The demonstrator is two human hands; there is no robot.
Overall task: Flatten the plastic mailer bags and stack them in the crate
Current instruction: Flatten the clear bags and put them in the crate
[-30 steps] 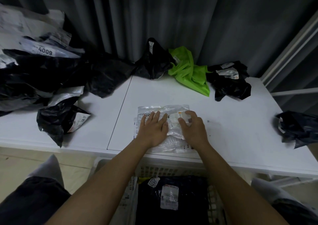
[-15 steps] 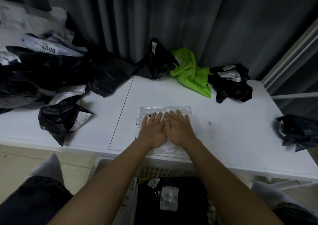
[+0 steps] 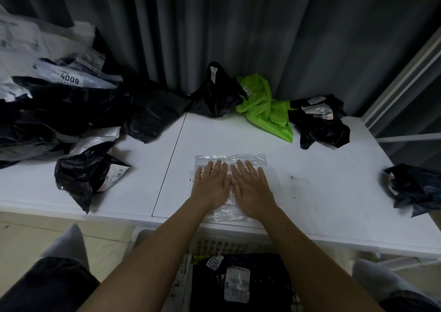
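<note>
Both hands, your left hand [image 3: 211, 187] and right hand [image 3: 253, 188], press flat-fingered on the clear mailer [image 3: 248, 160]; behind it crumpled bags [image 3: 319, 120] wait, while the crate [image 3: 238, 246] holds some.

Your left hand [image 3: 211, 184] and right hand [image 3: 251, 187] press flat, side by side with fingers straight, on the clear mailer bag [image 3: 248, 159] at the white table's [image 3: 322, 204] near edge, above the crate [image 3: 229, 246] holding a black labelled bag [image 3: 267, 285], with the green bag [image 3: 267, 107] beyond.
</note>
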